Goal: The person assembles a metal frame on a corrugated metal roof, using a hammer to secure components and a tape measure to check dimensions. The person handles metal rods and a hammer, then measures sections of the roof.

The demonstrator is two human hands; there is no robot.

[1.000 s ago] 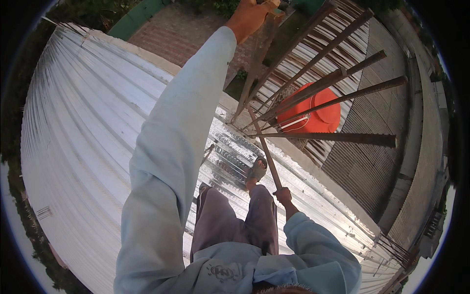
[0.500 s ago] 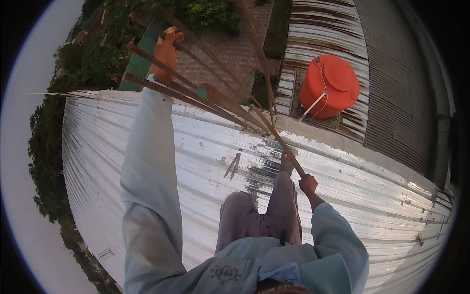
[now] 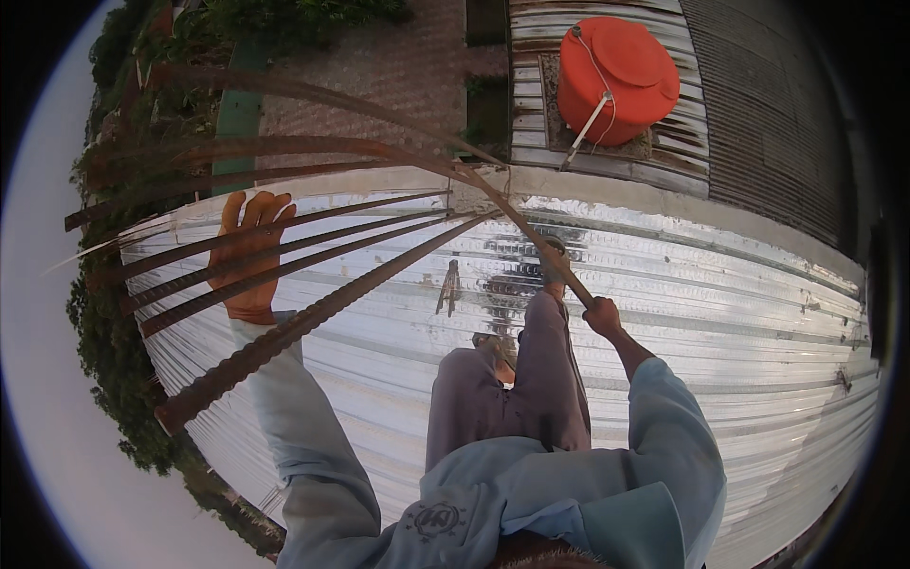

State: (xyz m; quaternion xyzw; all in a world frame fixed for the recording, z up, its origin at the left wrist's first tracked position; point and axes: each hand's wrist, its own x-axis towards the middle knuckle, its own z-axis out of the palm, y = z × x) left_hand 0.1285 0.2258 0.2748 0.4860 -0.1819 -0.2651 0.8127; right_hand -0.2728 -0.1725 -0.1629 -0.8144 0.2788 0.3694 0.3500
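Note:
Rusty ribbed rebars [image 3: 284, 346] fan out to the left from one spot on the concrete roof edge [image 3: 607, 187]. My left hand [image 3: 248, 296] is behind several of them on the left, its fingers stretched upward and apart. The bars partly hide its palm, and whether it touches them I cannot tell. My right hand [image 3: 601, 315] is closed around the lower end of a long brown bar [image 3: 531, 237]. This bar slants up and left to the rebars; how its far end meets them is unclear.
My feet are on a shiny corrugated metal roof [image 3: 720, 370]. Beyond its edge stands a red-orange tank [image 3: 616, 85] with a thin pipe, on a rusty sheet roof. A brick-paved yard [image 3: 370, 123] lies below, with trees [image 3: 104, 351] at far left.
The rebars now spread lower and farther left. My left hand has moved left and nearer, its bent fingers now straightened. My right hand keeps its hold on the bar. The view has shifted.

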